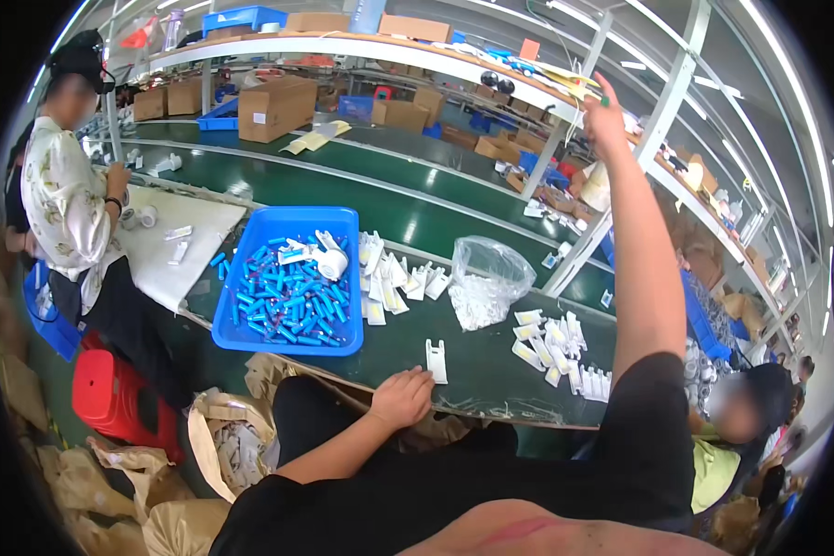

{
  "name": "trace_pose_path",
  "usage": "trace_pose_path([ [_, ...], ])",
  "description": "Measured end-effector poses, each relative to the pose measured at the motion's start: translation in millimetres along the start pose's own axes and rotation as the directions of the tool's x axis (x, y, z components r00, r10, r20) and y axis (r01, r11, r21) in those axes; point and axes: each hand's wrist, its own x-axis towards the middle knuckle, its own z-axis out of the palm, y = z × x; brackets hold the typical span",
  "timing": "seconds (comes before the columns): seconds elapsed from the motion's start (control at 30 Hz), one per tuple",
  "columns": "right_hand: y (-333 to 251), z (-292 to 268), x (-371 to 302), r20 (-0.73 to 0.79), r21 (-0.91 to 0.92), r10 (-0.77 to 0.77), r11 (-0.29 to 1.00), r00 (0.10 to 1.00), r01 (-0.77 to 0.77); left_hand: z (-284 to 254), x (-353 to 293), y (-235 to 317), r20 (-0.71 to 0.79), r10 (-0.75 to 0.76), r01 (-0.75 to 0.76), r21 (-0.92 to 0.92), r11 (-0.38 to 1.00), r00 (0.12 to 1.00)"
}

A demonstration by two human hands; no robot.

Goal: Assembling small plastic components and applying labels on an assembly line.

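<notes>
My left hand lies at the near edge of the dark green worktable, fingers laid flat. Its fingertips are beside a single white plastic part standing apart from the others. My right hand is raised high at the overhead shelf, fingers bent around something small of which only a bit of green shows. White cords hang by that hand. A blue tray full of blue cylindrical cells stands left of centre, with a white round piece on top. White plastic parts are heaped beside the tray.
A clear plastic bag of small white pieces and more white parts are on the table's right. Shelf posts rise behind. A person stands at left near a red stool; another person is at right. Paper sacks stand below.
</notes>
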Motion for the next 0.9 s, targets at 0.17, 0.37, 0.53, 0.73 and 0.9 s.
trace_pose_path([
  [0.17,-31,29,67,0.144,0.315,0.312,0.885,0.939,-0.343,-6,1,-28,-0.041,0.062,-0.060,0.042,0.997,0.997],
  [0.37,7,59,130,-0.054,0.120,0.448,0.890,0.892,-0.440,-12,1,-27,-0.049,0.059,-0.058,0.026,0.998,0.997],
  [0.53,-14,82,91,-0.252,-0.277,-0.134,0.959,0.958,0.061,-11,-6,-29,-0.017,0.032,-0.031,0.064,0.997,0.999],
  [0.73,-70,32,-38,-0.341,0.027,-0.443,0.877,0.829,0.480,-5,9,-32,-0.060,0.041,-0.042,-0.014,0.999,0.997],
  [0.9,-95,18,-220,-0.363,0.510,-0.210,0.770,0.908,0.383,-28,15,-22,-0.013,-0.157,0.150,-0.237,0.960,0.987],
])
